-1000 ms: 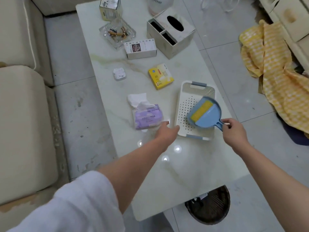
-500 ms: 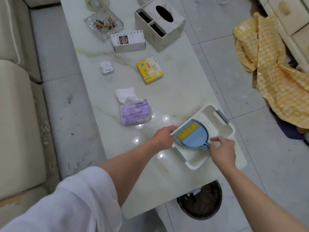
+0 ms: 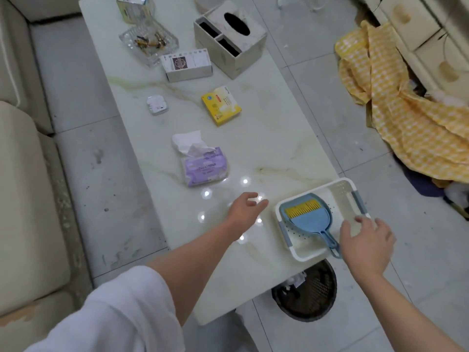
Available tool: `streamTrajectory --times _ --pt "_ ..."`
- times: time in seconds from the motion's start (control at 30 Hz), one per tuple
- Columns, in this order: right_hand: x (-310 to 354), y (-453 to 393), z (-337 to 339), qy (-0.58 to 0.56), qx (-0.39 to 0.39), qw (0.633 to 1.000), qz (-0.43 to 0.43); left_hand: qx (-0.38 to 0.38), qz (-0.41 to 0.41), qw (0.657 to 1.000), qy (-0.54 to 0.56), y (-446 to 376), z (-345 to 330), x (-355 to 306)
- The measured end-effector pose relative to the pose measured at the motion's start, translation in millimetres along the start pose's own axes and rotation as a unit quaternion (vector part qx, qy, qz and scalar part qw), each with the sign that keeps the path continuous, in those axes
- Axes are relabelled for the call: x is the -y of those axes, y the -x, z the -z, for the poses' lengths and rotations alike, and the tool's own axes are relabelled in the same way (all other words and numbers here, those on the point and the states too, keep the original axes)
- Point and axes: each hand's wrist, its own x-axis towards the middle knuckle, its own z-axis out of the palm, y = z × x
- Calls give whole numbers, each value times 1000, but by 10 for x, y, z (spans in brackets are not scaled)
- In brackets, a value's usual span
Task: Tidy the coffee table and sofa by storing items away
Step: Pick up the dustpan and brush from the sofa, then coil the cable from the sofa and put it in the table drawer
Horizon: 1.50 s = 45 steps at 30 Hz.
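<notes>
Where it lies in the white tray, the blue dustpan shows yellow teeth

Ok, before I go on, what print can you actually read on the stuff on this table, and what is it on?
Purple tissue pack: print too blurred to read.
Yellow box: print too small to read.
White box with a dark emblem: characters along the top, unreadable.
Carton at the far end: blurred.
Small white device: markings too small.
Dustpan, tray: no text.
</notes>
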Motion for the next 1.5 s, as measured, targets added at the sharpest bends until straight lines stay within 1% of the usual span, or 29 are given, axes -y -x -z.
streamTrajectory --times 0.03,0.07,0.13,0.23,0.3,0.4,0.47,0.6,0.73,0.83,1.0,1.07,1.17,1.27,1.37,1.5 --pt "89 72 42 -12 -18 1000 22 1 2 1000 11 61 149 16" --pt "184 140 58 -22 -19 999 44 3 4 1000 17 126 304 23" --pt "444 306 57 -33 12 996 88 0 1 1000 22 262 631 43" --pt "1170 716 -58 -54 73 979 180 -21 -16 999 28 545 1362 121" --pt "1802 1090 -130 -76 132 963 221 -54 -32 998 17 766 1951 184" --pt "2729 1691 -278 -79 242 934 250 -102 -50 994 0 1104 2884 307" --pt "3338 2110 -372 -69 283 912 289 -130 -51 990 2 1386 3548 403" --pt "4539 2907 -403 -52 324 877 352 -211 -43 977 -1 1941 4840 562" --pt "5399 3273 -373 -48 328 851 408 -284 -30 958 -12 2186 5734 518" --pt "5911 3228 -364 -51 314 845 430 -309 -14 950 -38 2131 6243 382" --pt "6502 2607 -560 -19 291 853 432 -327 27 942 -75 1727 6988 113" --pt "6798 2296 -656 4 299 849 436 -341 52 935 -85 1484 7325 -107" --pt "7336 2026 -765 25 296 841 451 -368 65 921 -106 1164 7830 -460" --pt "8025 2017 -909 39 312 822 474 -383 68 913 -118 921 8359 -808" --pt "8702 2183 -1148 57 330 801 496 -371 78 915 -139 755 8904 -1034" --pt "9681 2466 -1735 94 348 764 536 -395 104 893 -187 359 9794 -991"
